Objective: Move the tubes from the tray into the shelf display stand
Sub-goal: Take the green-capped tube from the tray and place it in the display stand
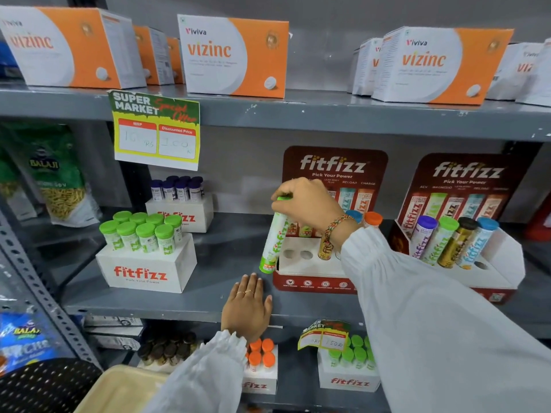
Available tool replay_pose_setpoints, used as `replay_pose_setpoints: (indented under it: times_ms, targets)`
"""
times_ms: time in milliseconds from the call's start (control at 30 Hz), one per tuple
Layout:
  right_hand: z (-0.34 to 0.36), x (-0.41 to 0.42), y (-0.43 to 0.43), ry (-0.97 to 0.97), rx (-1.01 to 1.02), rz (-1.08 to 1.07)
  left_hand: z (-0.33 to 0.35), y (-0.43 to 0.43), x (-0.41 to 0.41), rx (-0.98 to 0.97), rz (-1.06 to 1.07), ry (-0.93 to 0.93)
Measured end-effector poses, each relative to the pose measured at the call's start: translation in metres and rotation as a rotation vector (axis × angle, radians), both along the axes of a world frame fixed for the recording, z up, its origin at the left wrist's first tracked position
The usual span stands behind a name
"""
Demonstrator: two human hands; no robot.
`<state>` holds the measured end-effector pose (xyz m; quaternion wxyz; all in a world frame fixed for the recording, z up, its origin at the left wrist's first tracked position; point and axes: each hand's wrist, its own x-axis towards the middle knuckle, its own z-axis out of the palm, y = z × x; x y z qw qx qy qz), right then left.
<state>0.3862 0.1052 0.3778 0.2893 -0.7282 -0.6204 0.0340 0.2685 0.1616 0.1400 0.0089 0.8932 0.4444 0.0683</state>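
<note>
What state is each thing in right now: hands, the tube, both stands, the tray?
Right hand: grip closed on the green-capped tube's cap.
Green-capped tube: tilted, not yet slotted.
Left hand: flat on the shelf edge.
Near stand: two holes visibly open.
Right stand: four tubes seated.
Tray: visible corner bare.

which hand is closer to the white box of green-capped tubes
Left. The left hand lies flat on the shelf just right of the white box; the right hand is farther right, holding a green tube.

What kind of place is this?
Most likely a shop aisle, perhaps a supermarket or pharmacy: a "Super Market" special-offer price tag hangs on a metal shelf, stocked with vizinc boxes and a fitfizz display stand.
</note>
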Motion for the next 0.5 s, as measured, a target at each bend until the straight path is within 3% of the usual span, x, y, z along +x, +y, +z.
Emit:
replay_pose_setpoints:
  times_ms: [100, 500]
  targets:
    - [0.007, 0.005, 0.001, 0.087, -0.032, 0.009, 0.000, 0.000, 0.000, -0.005, 0.003, -0.009]
    - [0.006, 0.035, 0.019, -0.065, 0.013, -0.285, 0.000, 0.001, 0.001, 0.001, 0.009, -0.006]
